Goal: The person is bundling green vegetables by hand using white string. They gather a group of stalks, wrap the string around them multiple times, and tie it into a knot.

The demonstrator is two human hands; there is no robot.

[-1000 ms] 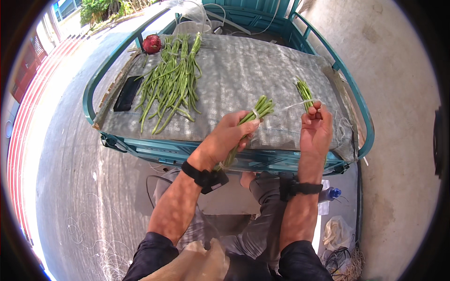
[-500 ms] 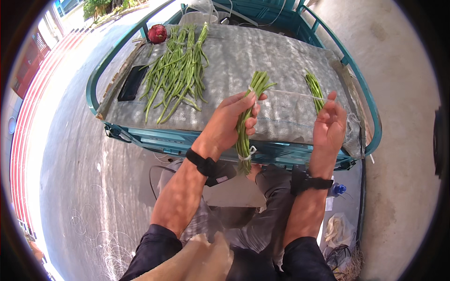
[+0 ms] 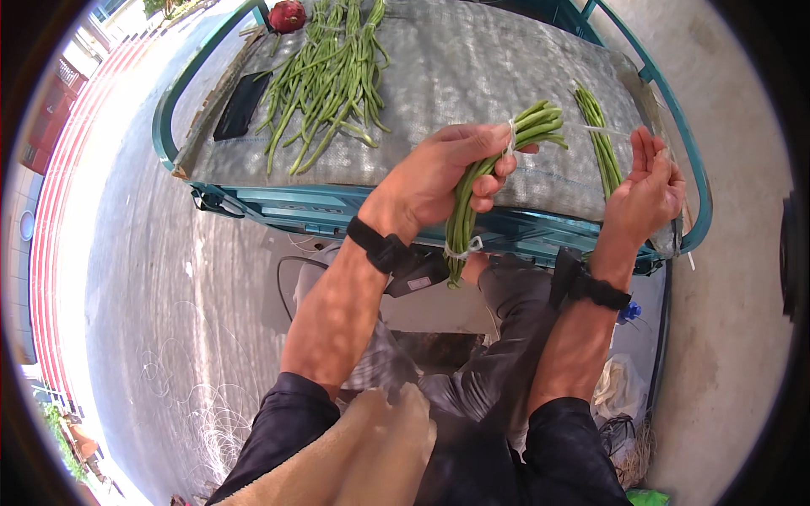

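My left hand is closed around a folded bundle of long green beans, its thumb pressed near the upper end. White string is wound about the bundle near the thumb, and a second white tie with a loop circles its lower end. A white strand stretches from the bundle's upper end toward my right hand, whose fingers pinch its far end. Behind the strand a slim bunch of beans lies on the grey sheet.
Several bunches of long beans lie at the left of the sheet, beside a dark phone and a red round fruit. Teal rails edge the cart bed. A plastic bag sits low at the right.
Both hands have moved right with the bundle, which now tilts more at its top. My right hand has turned and its fingers have closed on the strand. The view has shifted downward.
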